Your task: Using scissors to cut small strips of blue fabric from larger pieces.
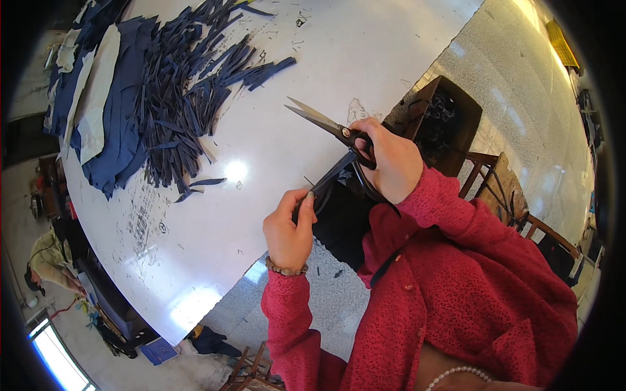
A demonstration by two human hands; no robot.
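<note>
My right hand (389, 156) grips black-handled scissors (320, 118), their slightly parted blades pointing up-left over the white table (248, 143). My left hand (289, 232), below and left of it, pinches a thin dark strip (331, 171) that stretches up toward the scissors and my right hand; whether its upper end is held there, I cannot tell. A large heap of navy strips (182, 111) lies at the table's upper left, beside flat navy pieces (124, 85) and pale pattern-like pieces (96, 104).
A cardboard box (464, 117) with dark scraps sits at the table's right edge, by wooden stools (499, 186). My black-clad lap is under my hands. A co-worker (47, 267) bends at the far left. A yellow crate (561, 44) stands far right.
</note>
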